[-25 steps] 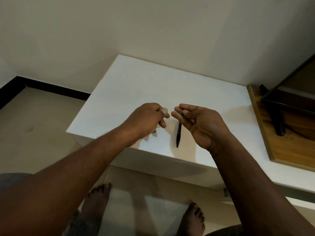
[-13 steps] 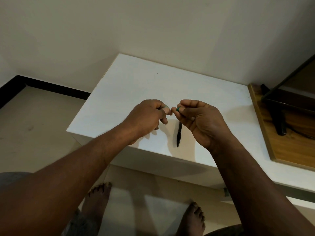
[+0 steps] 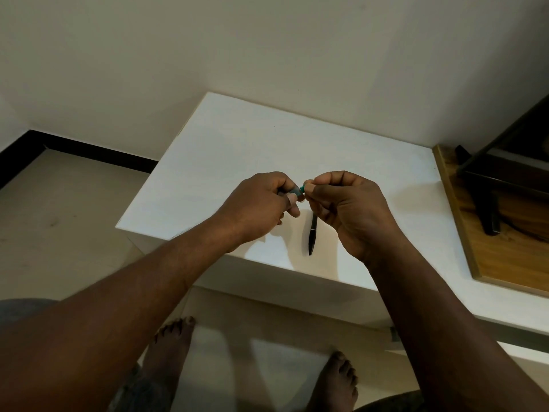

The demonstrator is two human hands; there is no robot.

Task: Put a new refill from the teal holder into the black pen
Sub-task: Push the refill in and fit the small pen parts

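Note:
My left hand (image 3: 264, 200) and my right hand (image 3: 347, 206) meet fingertip to fingertip above the white table (image 3: 237, 150). Between them a small teal holder (image 3: 299, 189) shows only as a short teal piece; both hands pinch it, and most of it is hidden by the fingers. No refill is visible. The black pen (image 3: 312, 237) lies on the table just below the hands, pointing toward the near edge, with its upper end hidden behind my right hand. Neither hand touches the pen.
A wooden board (image 3: 505, 254) lies at the table's right end, with a dark metal stand (image 3: 490, 185) on it. The table's near edge runs just below the pen. My bare feet (image 3: 172, 343) stand on the floor under it.
My two hands have closed together; the left fingertips now touch the teal holder that the right hand was holding. The right hand has turned palm down. The pen has not moved.

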